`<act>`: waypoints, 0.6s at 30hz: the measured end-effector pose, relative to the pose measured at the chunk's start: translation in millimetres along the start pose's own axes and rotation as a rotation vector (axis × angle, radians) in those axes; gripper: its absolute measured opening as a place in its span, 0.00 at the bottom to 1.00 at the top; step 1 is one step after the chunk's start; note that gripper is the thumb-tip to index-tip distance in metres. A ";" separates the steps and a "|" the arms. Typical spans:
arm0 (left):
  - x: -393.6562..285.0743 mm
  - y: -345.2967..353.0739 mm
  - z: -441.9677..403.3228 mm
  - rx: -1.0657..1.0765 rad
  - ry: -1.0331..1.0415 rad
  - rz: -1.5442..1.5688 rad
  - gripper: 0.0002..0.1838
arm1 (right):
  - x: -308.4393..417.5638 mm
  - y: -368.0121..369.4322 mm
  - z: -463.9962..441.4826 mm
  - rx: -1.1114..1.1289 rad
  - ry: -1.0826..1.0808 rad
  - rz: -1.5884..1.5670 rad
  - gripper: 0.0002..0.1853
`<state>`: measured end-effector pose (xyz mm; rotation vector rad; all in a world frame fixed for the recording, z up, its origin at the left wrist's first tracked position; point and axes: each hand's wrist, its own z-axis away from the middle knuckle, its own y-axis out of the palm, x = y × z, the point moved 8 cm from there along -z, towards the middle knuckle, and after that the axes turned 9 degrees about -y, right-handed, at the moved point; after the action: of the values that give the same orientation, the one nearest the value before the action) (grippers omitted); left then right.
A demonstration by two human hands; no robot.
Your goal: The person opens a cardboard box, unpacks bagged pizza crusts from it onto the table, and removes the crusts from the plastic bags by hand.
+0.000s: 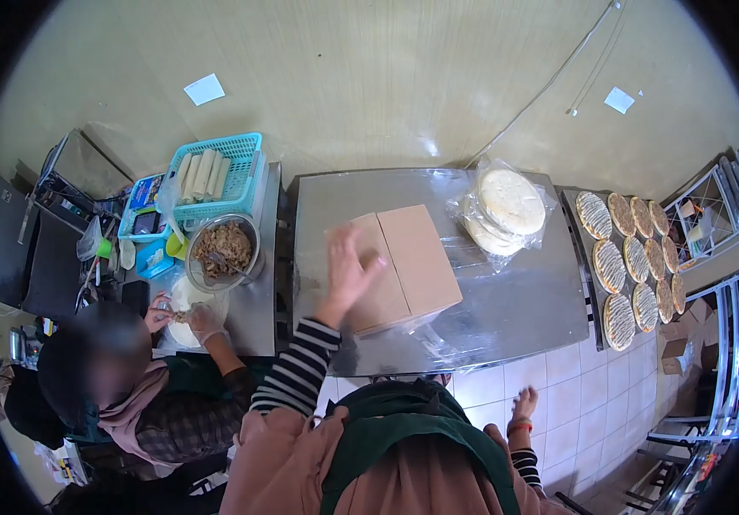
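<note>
Left grip (351,272) is spread over the box (404,259), flaps (429,279) closed; right grip (521,412) hangs loosely spread; bagged flatbreads (509,202) lie outside, far right on the table (524,309).

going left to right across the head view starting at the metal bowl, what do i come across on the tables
Metal bowl of brown chunky filling → cardboard box → plastic-bagged round flatbreads → rows of topped round flatbreads.

The left hand (353,273) is blurred and hides part of the cardboard box (421,262); whether they touch is unclear. The lower edge cuts off the green apron (425,427).
</note>
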<state>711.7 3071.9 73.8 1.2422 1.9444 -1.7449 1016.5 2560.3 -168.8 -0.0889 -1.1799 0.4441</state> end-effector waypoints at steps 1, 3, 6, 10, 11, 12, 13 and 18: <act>-25.6 -4.1 18.8 0.096 0.013 -0.068 0.43 | 40.7 26.6 1.1 0.082 -0.248 0.061 0.20; -47.9 -0.5 52.3 0.192 0.023 -0.135 0.47 | 144.0 95.4 39.3 0.192 -0.616 0.258 0.19; -46.7 4.4 84.2 0.166 -0.016 -0.161 0.51 | 265.3 195.2 120.5 0.376 -1.176 0.521 0.31; -27.8 -11.5 95.1 0.050 -0.180 -0.180 0.49 | 314.7 275.0 183.3 0.521 -1.434 0.589 0.43; -24.6 -20.1 99.4 -0.036 -0.161 -0.036 0.43 | 314.0 289.0 184.7 0.543 -1.414 0.674 0.45; -20.9 -28.7 103.1 -0.123 -0.136 0.105 0.38 | 312.8 299.6 184.8 0.562 -1.393 0.757 0.46; -15.7 -29.8 106.6 -0.140 -0.142 0.100 0.38 | 314.7 303.6 186.3 0.574 -1.407 0.750 0.46; 25.3 -29.9 125.5 -0.135 -0.607 0.428 0.27 | 294.7 300.1 135.9 0.753 -1.143 0.103 0.37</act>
<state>631.7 2971.5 45.7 0.8592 1.3097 -1.5041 896.5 2923.7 52.4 0.8644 -2.0281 1.0757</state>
